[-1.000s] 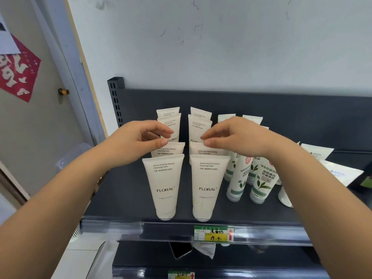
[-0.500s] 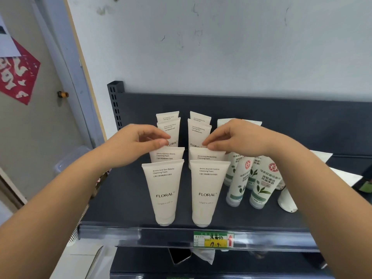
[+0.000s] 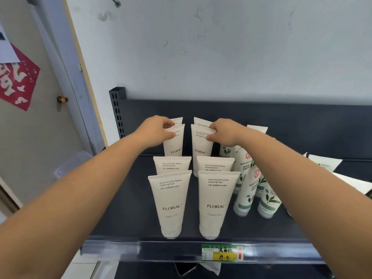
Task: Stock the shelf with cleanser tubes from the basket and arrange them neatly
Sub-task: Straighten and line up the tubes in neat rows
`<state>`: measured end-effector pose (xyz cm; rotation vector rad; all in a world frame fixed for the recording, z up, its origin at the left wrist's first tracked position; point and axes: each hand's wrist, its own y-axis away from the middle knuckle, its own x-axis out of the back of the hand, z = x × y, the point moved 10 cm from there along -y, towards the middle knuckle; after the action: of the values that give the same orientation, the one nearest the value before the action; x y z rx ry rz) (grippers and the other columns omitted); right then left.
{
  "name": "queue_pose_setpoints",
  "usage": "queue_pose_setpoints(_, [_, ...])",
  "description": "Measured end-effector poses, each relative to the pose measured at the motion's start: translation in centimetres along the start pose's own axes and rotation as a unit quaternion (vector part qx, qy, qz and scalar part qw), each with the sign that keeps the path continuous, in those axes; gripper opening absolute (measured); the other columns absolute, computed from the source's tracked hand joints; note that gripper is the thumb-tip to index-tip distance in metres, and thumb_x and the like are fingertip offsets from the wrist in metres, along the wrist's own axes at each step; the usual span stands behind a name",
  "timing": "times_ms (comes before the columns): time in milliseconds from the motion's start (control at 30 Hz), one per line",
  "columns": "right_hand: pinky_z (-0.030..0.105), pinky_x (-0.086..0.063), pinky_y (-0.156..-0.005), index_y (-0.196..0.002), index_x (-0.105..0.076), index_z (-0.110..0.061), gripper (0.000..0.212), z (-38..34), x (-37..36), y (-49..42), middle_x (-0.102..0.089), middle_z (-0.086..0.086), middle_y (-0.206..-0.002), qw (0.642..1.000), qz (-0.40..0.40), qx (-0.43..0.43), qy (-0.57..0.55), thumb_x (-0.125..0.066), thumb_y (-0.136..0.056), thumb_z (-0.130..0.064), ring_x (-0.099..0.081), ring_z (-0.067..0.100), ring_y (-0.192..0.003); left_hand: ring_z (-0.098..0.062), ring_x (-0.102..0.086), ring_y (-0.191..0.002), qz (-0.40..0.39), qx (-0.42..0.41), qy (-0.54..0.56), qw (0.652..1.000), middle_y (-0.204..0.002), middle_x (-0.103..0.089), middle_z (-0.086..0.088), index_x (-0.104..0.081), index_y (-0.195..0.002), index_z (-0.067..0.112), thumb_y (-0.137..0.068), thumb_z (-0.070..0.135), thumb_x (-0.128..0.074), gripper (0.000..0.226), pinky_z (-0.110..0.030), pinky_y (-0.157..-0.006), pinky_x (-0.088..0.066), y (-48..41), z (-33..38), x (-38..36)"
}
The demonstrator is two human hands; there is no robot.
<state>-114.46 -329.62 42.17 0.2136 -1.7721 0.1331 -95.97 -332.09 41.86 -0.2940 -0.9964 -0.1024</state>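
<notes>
The two cleanser tubes being handled stand third from the front in their rows on the dark shelf [image 3: 124, 208], the left tube [image 3: 174, 146] and the right tube [image 3: 201, 146]. Both are upright on their caps, with the flat crimped ends up and "FLORAL" facing out.

The left hand [image 3: 155, 130] has the left tube by its top edge. Its fingers [image 3: 169, 123] curl over the back of the crimp and the thumb presses the front, a tight pinch on the tube's outer corner. The right hand [image 3: 225, 131] does the same on the right tube, fingers [image 3: 213, 125] hooked behind the top and thumb on the printed face.

Just behind each held tube a rear tube [image 3: 178, 120] pokes up, close to the fingers. I can't tell whether they touch. In front, apart from both hands, stand two middle tubes [image 3: 172, 165] and then two front tubes [image 3: 171, 202] near the shelf lip.

To the right of the rows, under the right forearm, a cluster of green-leaf tubes [image 3: 246, 190] stands leaning. Farther right, flat white tubes [image 3: 324, 162] lie on the shelf. A green-and-yellow price label [image 3: 222, 252] sits on the front rail, and a red paper [image 3: 18, 81] hangs on the door at far left.
</notes>
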Motion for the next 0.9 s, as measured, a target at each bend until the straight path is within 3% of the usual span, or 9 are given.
queue_pose_setpoints(67, [0.025, -0.038, -0.054, -0.072, -0.050, -0.020, 0.028, 0.3, -0.2, -0.4, -0.060, 0.000, -0.079, 1.000, 0.000, -0.005, -0.006, -0.055, -0.097, -0.029, -0.056, 0.019, -0.073, -0.019, -0.056, -0.117, -0.011, -0.007, -0.034, 0.999, -0.132, -0.060, 0.000, -0.058, -0.131, 0.021, -0.094, 0.033, -0.059, 0.040, -0.027, -0.088, -0.042, -0.4, 0.1, -0.9])
queue_pose_setpoints(167, [0.026, -0.039, -0.054, -0.067, -0.052, -0.016, 0.031, 0.3, 0.1, -0.2, -0.067, 0.004, -0.079, 1.000, -0.014, 0.004, 0.016, -0.059, -0.095, -0.026, -0.057, 0.017, -0.067, -0.020, -0.054, -0.118, -0.031, -0.026, -0.035, 0.999, -0.131, -0.060, 0.001, -0.060, -0.129, 0.024, -0.095, 0.032, -0.056, 0.035, -0.029, -0.092, -0.042, -0.4, 0.1, -1.3])
queue_pose_setpoints(267, [0.024, -0.034, -0.053, -0.062, -0.050, -0.018, 0.034, 0.0, 0.2, 0.8, -0.056, -0.006, -0.063, 0.999, -0.041, 0.018, 0.021, -0.059, -0.095, -0.023, -0.051, 0.014, -0.061, -0.015, -0.054, -0.118, -0.070, -0.057, -0.035, 0.995, -0.128, -0.061, 0.007, -0.062, -0.126, 0.025, -0.096, 0.031, -0.056, 0.031, -0.028, -0.096, -0.040, 0.1, 0.2, -1.3])
queue_pose_setpoints(333, [0.025, -0.037, -0.056, -0.065, -0.055, -0.018, 0.030, -0.4, 0.0, 1.4, -0.057, -0.007, -0.065, 0.997, -0.059, 0.033, 0.028, -0.059, -0.095, -0.023, -0.053, 0.014, -0.064, -0.011, -0.055, -0.115, -0.101, -0.073, -0.017, 0.992, -0.122, -0.063, 0.012, -0.064, -0.124, 0.026, -0.096, 0.029, -0.057, 0.029, -0.027, -0.100, -0.040, 1.0, 0.3, -1.3])
queue_pose_setpoints(433, [0.033, -0.050, -0.073, -0.084, -0.067, -0.014, 0.018, -0.6, -0.4, 2.3, -0.070, -0.002, -0.085, 0.995, -0.081, 0.045, 0.037, -0.059, -0.094, -0.027, -0.064, 0.018, -0.080, -0.001, -0.062, -0.104, -0.129, -0.073, 0.031, 0.988, -0.110, -0.067, 0.023, -0.066, -0.119, 0.032, -0.095, 0.028, -0.059, 0.025, -0.031, -0.100, -0.046, 2.5, 0.2, -1.2])
queue_pose_setpoints(500, [0.037, -0.051, -0.079, -0.088, -0.069, -0.013, 0.019, -0.6, -0.4, 2.8, -0.071, 0.001, -0.089, 0.994, -0.082, 0.048, 0.047, -0.060, -0.094, -0.029, -0.065, 0.021, -0.085, -0.001, -0.066, -0.100, -0.147, -0.067, 0.063, 0.985, -0.105, -0.071, 0.021, -0.067, -0.117, 0.034, -0.095, 0.027, -0.060, 0.024, -0.032, -0.096, -0.050, 3.4, 0.3, -1.3])
queue_pose_setpoints(633, [0.031, -0.045, -0.068, -0.081, -0.067, -0.018, 0.018, -0.8, -0.6, 4.0, -0.069, -0.001, -0.086, 0.991, -0.095, 0.067, 0.061, -0.060, -0.094, -0.029, -0.059, 0.015, -0.075, 0.004, -0.065, -0.098, -0.167, -0.074, 0.076, 0.980, -0.103, -0.071, 0.025, -0.067, -0.116, 0.037, -0.095, 0.026, -0.060, 0.025, -0.025, -0.094, -0.049, 4.9, 1.1, -1.6])
queue_pose_setpoints(900, [0.023, -0.042, -0.061, -0.096, -0.072, -0.012, 0.022, -1.1, -0.4, 5.4, -0.068, -0.003, -0.083, 0.989, -0.108, 0.063, 0.074, -0.058, -0.095, -0.030, -0.055, 0.009, -0.068, 0.007, -0.065, -0.097, -0.178, -0.069, 0.094, 0.977, -0.103, -0.070, 0.026, -0.067, -0.113, 0.039, -0.094, 0.024, -0.061, 0.025, -0.016, -0.088, -0.046, 6.6, 1.6, -1.4])
